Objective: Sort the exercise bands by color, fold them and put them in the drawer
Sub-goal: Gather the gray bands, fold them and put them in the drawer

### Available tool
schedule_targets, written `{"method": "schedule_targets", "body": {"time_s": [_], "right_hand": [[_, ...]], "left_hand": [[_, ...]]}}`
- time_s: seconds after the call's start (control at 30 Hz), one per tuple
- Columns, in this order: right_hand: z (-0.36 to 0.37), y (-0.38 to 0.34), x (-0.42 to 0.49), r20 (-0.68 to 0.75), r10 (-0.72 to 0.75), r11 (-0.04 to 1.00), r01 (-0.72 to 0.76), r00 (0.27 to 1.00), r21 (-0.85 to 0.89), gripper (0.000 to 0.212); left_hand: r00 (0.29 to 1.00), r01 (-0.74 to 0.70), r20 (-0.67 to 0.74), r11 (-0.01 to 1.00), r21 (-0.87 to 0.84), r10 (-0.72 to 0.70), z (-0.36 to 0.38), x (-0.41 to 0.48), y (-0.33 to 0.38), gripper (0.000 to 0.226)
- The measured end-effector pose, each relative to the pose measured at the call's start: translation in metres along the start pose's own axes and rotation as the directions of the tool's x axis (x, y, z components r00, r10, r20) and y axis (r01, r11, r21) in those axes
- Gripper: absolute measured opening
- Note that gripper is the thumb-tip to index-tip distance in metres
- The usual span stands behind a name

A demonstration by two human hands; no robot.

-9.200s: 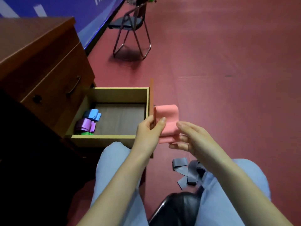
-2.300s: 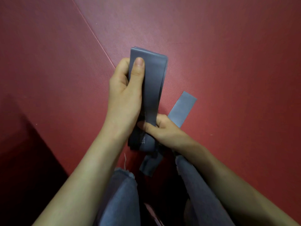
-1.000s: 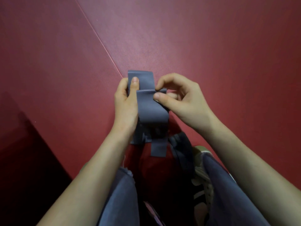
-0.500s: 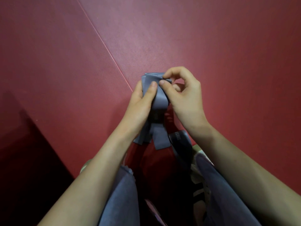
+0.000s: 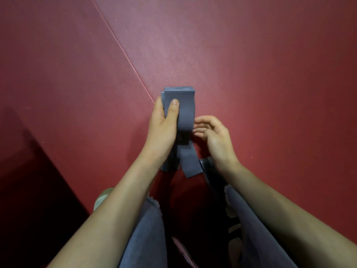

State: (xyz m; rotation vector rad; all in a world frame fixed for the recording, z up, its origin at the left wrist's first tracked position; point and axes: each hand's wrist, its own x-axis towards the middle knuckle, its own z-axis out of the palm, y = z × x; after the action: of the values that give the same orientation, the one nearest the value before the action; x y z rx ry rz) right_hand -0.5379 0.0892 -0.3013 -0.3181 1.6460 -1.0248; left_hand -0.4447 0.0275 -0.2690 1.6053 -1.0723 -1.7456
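Folding of the grey band (image 5: 185, 111) is judged partly done. Several layers are stacked flat and gripped by the left hand (image 5: 164, 122), thumb pressed on the front and fingers behind, above the floor (image 5: 270, 74). Two loose tails (image 5: 190, 165) hang below the left hand and are yet to be folded in. The right hand (image 5: 214, 136) is seen just right of the left hand, its grip slack, fingers loosely curled with nothing held; whether its fingertips touch the band cannot be told. The drawer is not in view, so the putting away is left to do.

Compared with half a second earlier, the pinch of the right hand at the top of the fold has been let go, and that hand has been lowered towards the bottom of the stack. In the oldest frame a pink band was being folded beside the open drawer, where blue, purple and green ones already lay.
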Motion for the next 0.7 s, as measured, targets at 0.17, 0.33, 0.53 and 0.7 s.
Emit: {"method": "schedule_targets", "body": {"time_s": [0.17, 0.33, 0.53, 0.7], "right_hand": [[0.0, 0.019, 0.006, 0.109, 0.087, 0.95, -0.049, 0.99, -0.308, 0.049], [0.003, 0.031, 0.008, 0.202, 0.132, 0.917, -0.042, 0.97, -0.397, 0.044], [-0.007, 0.029, 0.009, 0.092, 0.197, 0.699, -0.074, 0.976, -0.711, 0.033], [0.0, 0.029, -0.008, 0.358, 0.437, 0.89, -0.339, 0.825, -0.305, 0.019]], "left_hand": [[0.999, -0.045, -0.008, 0.998, -0.053, 0.045, -0.003, 0.004, 0.016, 0.019], [0.997, -0.081, -0.022, 0.989, -0.125, 0.079, -0.004, 0.007, 0.028, 0.02], [0.997, -0.076, -0.018, 0.988, -0.132, 0.074, -0.001, 0.006, 0.028, 0.02], [0.998, -0.066, -0.019, 0.991, -0.119, 0.064, 0.0, 0.003, 0.026, 0.02]]}}
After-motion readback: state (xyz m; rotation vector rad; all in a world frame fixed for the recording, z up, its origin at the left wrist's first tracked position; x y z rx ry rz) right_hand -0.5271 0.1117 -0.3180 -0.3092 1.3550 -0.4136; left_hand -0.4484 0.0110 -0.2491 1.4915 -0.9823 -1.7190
